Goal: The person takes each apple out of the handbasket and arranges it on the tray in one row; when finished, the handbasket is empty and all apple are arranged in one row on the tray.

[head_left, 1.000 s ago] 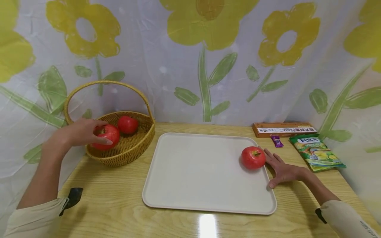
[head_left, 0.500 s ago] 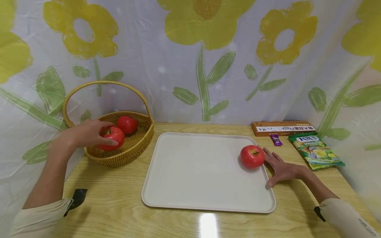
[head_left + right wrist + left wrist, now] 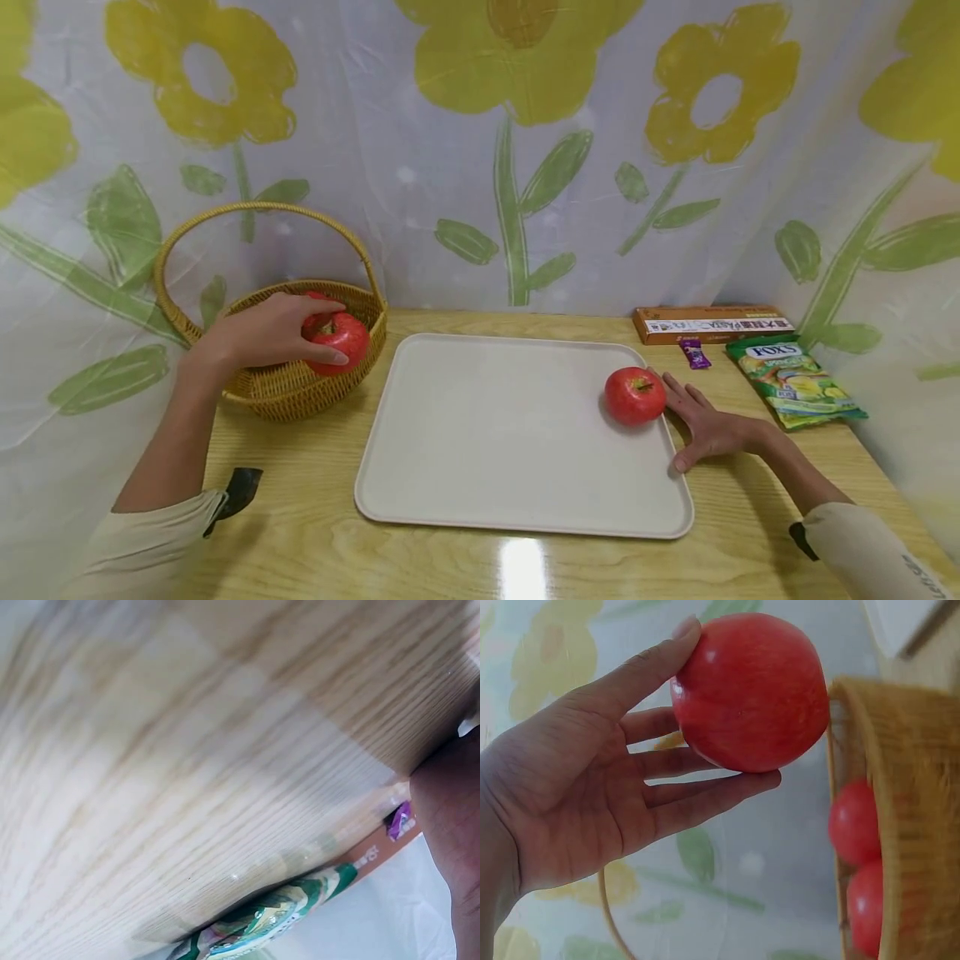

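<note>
My left hand (image 3: 273, 332) grips a red apple (image 3: 341, 343) between thumb and fingers, above the wicker basket (image 3: 292, 404). In the left wrist view that apple (image 3: 754, 694) is lifted beside the basket wall (image 3: 922, 817), and two more red apples (image 3: 853, 823) show inside. Another apple (image 3: 634, 396) sits near the right edge of the white tray (image 3: 510, 442). Beside it my right hand (image 3: 708, 425) rests at the tray's right rim with fingers spread, its fingertips close to the apple; whether they touch it I cannot tell. The right wrist view shows only part of that hand (image 3: 454, 817).
Behind my right hand lie a long orange-brown box (image 3: 716, 325), a small purple wrapped candy (image 3: 695, 354) and a green candy bag (image 3: 795, 382). The basket's tall handle (image 3: 262, 206) arches above it. A flowered curtain (image 3: 390, 167) stands behind the wooden table (image 3: 300, 517).
My left hand has moved right with the apple, from the basket's left side to its right side, now covering part of the apple behind. The right hand has stayed in place.
</note>
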Action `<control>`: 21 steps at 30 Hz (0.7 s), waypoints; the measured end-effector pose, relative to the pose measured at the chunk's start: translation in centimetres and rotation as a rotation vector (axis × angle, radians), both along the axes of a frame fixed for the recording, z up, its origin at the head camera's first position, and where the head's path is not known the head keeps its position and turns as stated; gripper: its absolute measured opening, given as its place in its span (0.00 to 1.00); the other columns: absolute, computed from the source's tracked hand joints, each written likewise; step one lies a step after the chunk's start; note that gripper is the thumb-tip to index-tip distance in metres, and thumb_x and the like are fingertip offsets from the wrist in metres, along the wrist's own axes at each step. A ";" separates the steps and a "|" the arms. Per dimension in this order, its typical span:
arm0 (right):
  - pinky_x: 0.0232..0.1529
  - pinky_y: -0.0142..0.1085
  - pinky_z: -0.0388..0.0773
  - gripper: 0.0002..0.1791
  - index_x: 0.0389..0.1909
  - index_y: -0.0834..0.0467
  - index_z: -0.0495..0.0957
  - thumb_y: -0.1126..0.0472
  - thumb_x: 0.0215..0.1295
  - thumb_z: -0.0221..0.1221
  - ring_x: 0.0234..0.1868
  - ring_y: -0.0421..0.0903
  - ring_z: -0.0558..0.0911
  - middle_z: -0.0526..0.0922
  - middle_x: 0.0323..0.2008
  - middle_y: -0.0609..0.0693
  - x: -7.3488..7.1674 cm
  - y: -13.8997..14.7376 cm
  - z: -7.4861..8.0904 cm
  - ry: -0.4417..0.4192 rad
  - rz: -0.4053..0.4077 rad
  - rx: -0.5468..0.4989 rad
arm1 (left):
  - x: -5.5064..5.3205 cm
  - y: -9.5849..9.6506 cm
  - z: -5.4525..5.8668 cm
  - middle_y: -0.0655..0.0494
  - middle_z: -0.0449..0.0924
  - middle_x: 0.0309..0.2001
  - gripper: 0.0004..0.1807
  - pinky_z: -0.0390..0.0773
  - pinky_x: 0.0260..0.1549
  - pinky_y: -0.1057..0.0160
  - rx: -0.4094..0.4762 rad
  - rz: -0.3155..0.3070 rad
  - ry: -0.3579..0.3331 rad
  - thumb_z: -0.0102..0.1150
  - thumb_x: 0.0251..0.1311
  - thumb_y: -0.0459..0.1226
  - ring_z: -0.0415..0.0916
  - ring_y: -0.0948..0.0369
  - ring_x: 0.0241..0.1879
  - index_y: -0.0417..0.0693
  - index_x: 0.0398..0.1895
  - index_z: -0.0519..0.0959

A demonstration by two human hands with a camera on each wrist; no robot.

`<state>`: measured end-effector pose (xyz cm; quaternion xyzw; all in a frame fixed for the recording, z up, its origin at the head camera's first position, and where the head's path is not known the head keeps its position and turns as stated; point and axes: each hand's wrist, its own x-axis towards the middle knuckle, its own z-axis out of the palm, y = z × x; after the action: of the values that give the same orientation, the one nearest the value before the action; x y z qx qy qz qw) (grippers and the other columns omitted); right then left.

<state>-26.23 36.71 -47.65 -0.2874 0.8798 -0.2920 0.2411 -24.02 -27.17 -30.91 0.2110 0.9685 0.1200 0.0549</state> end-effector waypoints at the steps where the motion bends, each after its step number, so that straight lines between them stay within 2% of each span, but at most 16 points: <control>1: 0.70 0.81 0.25 0.77 0.84 0.60 0.35 0.29 0.49 0.74 0.79 0.81 0.26 0.25 0.81 0.75 0.0 0.0 0.0 -0.002 -0.001 0.000 | -0.1 0.6 0.0 0.48 0.86 0.53 0.44 0.81 0.49 0.51 0.008 -0.013 -0.005 0.74 0.58 0.57 0.80 0.55 0.48 0.37 0.69 0.76; 8: 0.71 0.80 0.25 0.78 0.85 0.57 0.34 0.29 0.48 0.74 0.79 0.79 0.26 0.25 0.81 0.74 0.0 -0.1 0.1 -0.007 0.000 0.008 | -0.6 4.8 -0.2 0.47 0.85 0.59 0.41 0.85 0.53 0.48 0.064 -0.058 -0.077 0.74 0.59 0.53 0.81 0.53 0.53 0.40 0.71 0.75; 11: 0.71 0.80 0.25 0.77 0.85 0.58 0.35 0.29 0.48 0.74 0.80 0.79 0.26 0.26 0.81 0.74 -0.1 -0.2 0.1 0.003 0.007 0.006 | -0.8 6.3 -0.4 0.48 0.85 0.58 0.40 0.85 0.54 0.48 0.087 -0.081 -0.089 0.74 0.60 0.52 0.81 0.53 0.53 0.41 0.72 0.75; 17: 0.72 0.79 0.25 0.77 0.84 0.59 0.34 0.31 0.50 0.75 0.80 0.78 0.26 0.26 0.81 0.74 -0.2 -0.3 0.2 0.008 0.018 0.000 | -1.8 9.8 -1.6 0.50 0.86 0.55 0.38 0.86 0.53 0.51 0.125 -0.145 -0.117 0.75 0.58 0.50 0.80 0.54 0.52 0.42 0.69 0.76; 21: 0.72 0.79 0.24 0.76 0.84 0.60 0.34 0.35 0.51 0.76 0.80 0.78 0.26 0.25 0.81 0.75 -0.2 -0.3 0.2 -0.002 0.015 0.005 | -2.3 12.6 -2.4 0.49 0.85 0.57 0.38 0.86 0.54 0.52 0.099 -0.193 -0.128 0.75 0.58 0.49 0.79 0.52 0.56 0.42 0.69 0.76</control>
<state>-26.43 36.45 -47.41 -0.2931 0.8780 -0.2883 0.2450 -26.30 -14.62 -33.32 0.2975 0.9312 0.1749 0.1174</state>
